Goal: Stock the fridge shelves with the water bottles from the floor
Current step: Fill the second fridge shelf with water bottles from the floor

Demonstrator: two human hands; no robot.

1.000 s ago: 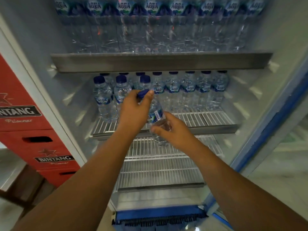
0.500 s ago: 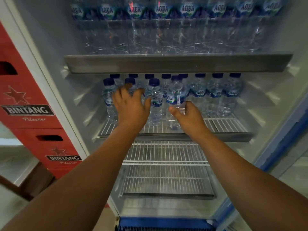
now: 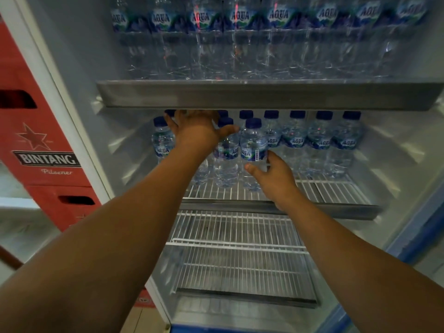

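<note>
Seating an Aqua water bottle (image 3: 253, 150) on the middle wire shelf (image 3: 336, 191). The right hand (image 3: 276, 179) curls round its lower body. The left hand (image 3: 197, 133), fingers spread and holding nothing, lies over the neighbouring bottles (image 3: 227, 164) (best kept steady until the base sits flat beside them).

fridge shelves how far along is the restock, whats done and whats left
Done: the top shelf is packed, and the middle shelf has a back row of bottles. In hand: the right hand grips a front bottle standing there; the left hand reaches over its neighbours. Left: that shelf's front right and both lower shelves hold no bottles.
</note>
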